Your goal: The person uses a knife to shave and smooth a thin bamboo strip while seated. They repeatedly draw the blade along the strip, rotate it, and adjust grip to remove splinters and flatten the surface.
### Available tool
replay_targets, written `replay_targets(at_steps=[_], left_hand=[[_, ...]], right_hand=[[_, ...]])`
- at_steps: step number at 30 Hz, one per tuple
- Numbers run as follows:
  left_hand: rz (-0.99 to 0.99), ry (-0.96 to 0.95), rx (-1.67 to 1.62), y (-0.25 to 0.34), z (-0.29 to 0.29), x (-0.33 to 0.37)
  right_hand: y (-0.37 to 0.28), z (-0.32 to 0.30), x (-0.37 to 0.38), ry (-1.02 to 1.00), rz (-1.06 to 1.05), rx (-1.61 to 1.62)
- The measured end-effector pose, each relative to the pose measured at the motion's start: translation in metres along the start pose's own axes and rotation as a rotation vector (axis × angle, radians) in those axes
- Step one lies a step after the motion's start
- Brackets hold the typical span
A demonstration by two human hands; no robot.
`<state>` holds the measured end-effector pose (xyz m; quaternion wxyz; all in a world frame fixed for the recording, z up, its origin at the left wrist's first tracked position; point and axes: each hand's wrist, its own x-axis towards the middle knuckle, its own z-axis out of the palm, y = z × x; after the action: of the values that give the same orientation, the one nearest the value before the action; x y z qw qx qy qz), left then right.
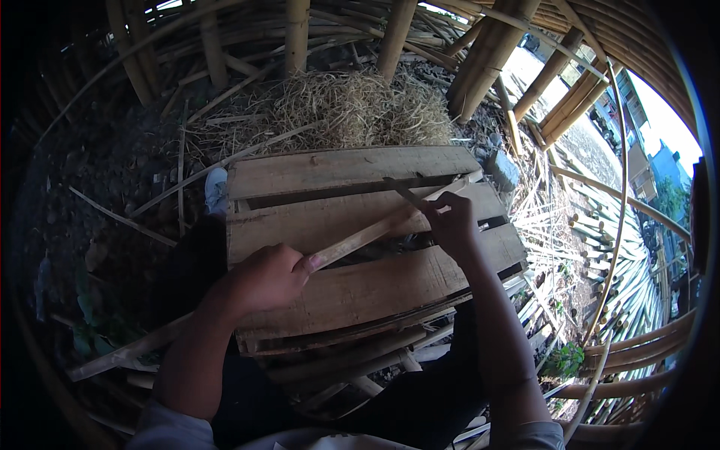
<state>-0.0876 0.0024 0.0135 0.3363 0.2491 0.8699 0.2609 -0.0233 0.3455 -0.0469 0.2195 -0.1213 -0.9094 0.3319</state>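
Bamboo posts (296, 37) stand beyond a slatted wood table (360, 292). L hand (274, 277) is wrapped tight round a long bamboo strip (360, 239) lying diagonally across it; R hand (451, 223) pinches a thin blade-like tool (406, 193) nr the strip's far end. Imo strip could rock b/c of slat gaps, so tool might skid.

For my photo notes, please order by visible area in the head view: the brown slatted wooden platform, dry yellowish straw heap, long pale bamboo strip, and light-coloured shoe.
1. Brown slatted wooden platform
2. Dry yellowish straw heap
3. Long pale bamboo strip, partly hidden
4. Light-coloured shoe
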Motion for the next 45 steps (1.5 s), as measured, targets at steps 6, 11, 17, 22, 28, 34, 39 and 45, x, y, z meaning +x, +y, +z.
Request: replay_targets(at_steps=[6, 11, 17, 22, 28, 34, 39, 45], left_hand=[[0.018, 0.010, 0.032, 0.001, 0.004, 0.003], [0.008, 0.005, 0.024, 0.008, 0.003, 0.002], [0.027, -0.015, -0.007, 0.000, 0.004, 0.008], [0.004, -0.053, -0.003, -0.001, 0.001, 0.011], [-0.038, 0.027, 0.053, 0.018, 0.005, 0.000], [0.076, 0.189, 0.076, 0.018, 0.015, -0.007], [0.024, 0.066, 0.034, 0.023, 0.007, -0.005], [-0.009, 0.045, 0.029, 0.019, 0.005, 0.000]], right_hand=[[-0.027, -0.001, -0.004, 0.090, 0.139, -0.097], [-0.020, -0.016, 0.008, 0.141, 0.324, -0.104], [-0.033, -0.008, -0.007, 0.100, 0.237, -0.062], [-0.033, 0.004, -0.021, -0.015, 0.186, -0.001], [-0.021, -0.007, -0.011, 0.254, 0.036, -0.170], [-0.013, -0.028, -0.007, 0.133, 0.269, -0.102], [0.021, -0.023, -0.007, 0.190, 0.243, -0.026], [-0.018, -0.012, -0.014, 0.104, 0.220, -0.045]])
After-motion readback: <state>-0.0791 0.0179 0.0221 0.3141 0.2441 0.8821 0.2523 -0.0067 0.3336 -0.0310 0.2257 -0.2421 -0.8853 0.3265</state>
